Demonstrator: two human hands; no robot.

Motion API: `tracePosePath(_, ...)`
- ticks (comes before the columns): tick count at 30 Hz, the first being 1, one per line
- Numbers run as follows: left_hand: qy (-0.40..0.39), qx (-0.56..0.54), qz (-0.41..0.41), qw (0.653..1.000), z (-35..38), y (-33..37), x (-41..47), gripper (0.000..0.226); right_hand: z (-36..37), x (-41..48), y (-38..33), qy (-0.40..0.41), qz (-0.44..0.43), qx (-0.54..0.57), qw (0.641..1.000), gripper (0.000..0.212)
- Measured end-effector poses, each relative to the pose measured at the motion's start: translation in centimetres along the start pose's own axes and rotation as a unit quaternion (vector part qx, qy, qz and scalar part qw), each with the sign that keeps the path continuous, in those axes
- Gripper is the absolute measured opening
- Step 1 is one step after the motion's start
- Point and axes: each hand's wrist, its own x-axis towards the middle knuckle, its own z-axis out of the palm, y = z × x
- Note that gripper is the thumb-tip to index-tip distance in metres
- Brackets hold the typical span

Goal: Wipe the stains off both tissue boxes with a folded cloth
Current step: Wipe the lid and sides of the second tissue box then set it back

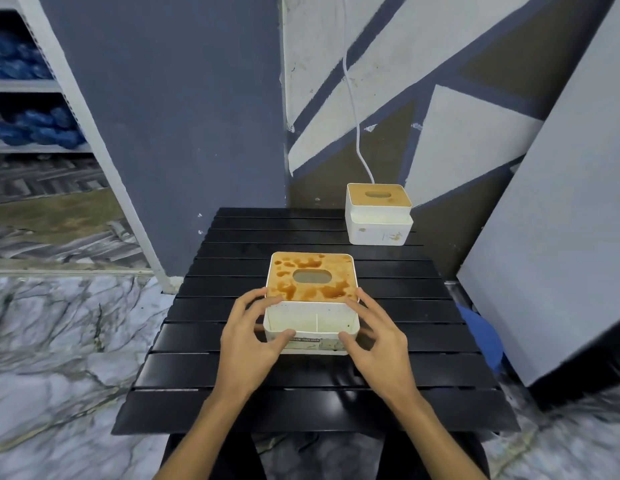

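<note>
The fingers [258,299] of the left hand [246,341] were spread a little and curled round the left side of the near tissue box [310,289], with the thumb on its front wall. The right hand [381,341] held the right side the same way. The box sat between both hands on the black desk [336,403]. Its brown top had dark stains. Behind this box, to its right, stood the far tissue box [378,216], well apart.
</note>
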Motion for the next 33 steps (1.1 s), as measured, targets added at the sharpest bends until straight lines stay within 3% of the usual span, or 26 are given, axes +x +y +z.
tracePosePath(7,-0.004,-0.001,-0.006,1.0,0.3,0.7,-2.1,0.057,-1.6,-1.9,0.0,-0.003,-0.013,0.0,1.0,0.057)
tracePosePath(12,-0.008,0.005,-0.008,1.0,0.3,1.3,-2.6,0.057,-2.6,-1.8,0.9,0.067,0.036,-0.038,0.996,0.047)
tracePosePath(17,-0.007,0.007,-0.018,1.0,0.1,1.7,-2.6,0.059,-2.2,-0.6,2.9,-0.073,0.066,-0.176,0.979,0.045)
tracePosePath(22,-0.007,0.021,-0.02,1.0,-0.2,1.5,-2.6,0.058,-2.1,-0.1,3.7,-0.117,0.064,-0.255,0.958,0.049)
tracePosePath(27,-0.011,0.029,-0.025,0.999,-0.2,1.7,-2.7,0.061,-2.7,0.6,3.7,-0.093,0.091,-0.269,0.954,0.043)
tracePosePath(33,0.002,0.012,-0.04,0.999,-0.3,1.9,-2.4,0.053,-6.2,1.8,0.9,0.047,0.142,-0.165,0.975,0.036)
